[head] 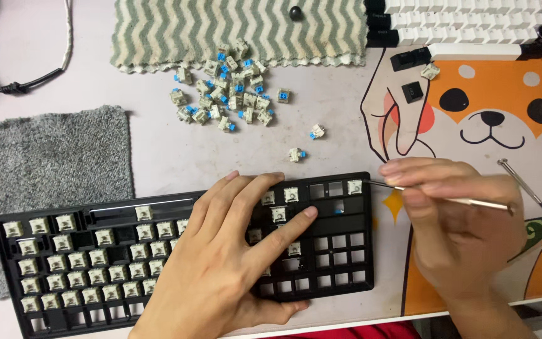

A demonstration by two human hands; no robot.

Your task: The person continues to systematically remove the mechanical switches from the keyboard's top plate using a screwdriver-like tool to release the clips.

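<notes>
Leftward: keyboard frame (pixel 64 314), most switches seated at its left, right sockets largely bare. Left hand (pixel 227 251) flat, pressing frame down, gripping nothing. Loose switches (pixel 224 94) heaped beyond. Corner switch (pixel 354 186) under tool tip. Right hand (pixel 453 220) pinches metal pick (pixel 472 202).

A striped green-and-white cloth (pixel 239 28) lies at the top of the table (pixel 152 135), with a small black ball (pixel 295 12) resting on it, and a grey mat (pixel 45 182) sits at the left edge. Black cables (pixel 7 85) and a white cord (pixel 67 34) run across the top left corner. At right, an orange mat with a cartoon dog (pixel 490 113) carries two loose black keycaps (pixel 409 75), a second metal tool (pixel 525 185) and, at the top, a white keyboard (pixel 465 19).
</notes>
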